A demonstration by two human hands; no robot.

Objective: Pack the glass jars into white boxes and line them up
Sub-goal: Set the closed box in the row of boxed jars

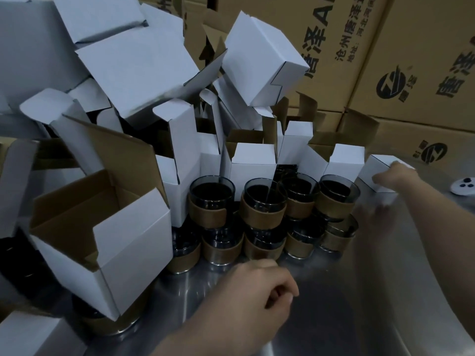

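Note:
Several dark glass jars (264, 201) with tan paper sleeves stand stacked in two layers at the middle of a steel table (359, 291). A heap of open white boxes (133, 62) rises behind and left of them. At the far right sits a closed white box (372, 173) on the table. My right hand (390, 176) reaches out and rests its fingers on that box's top and near side. My left hand (259, 291) hovers low in front of the jars, fingers curled, holding nothing I can see.
Brown printed cartons (385, 60) are stacked along the back and right. An open white box with a brown inside (102, 240) tilts at the left over a jar. A small white device (462, 186) lies at the right edge.

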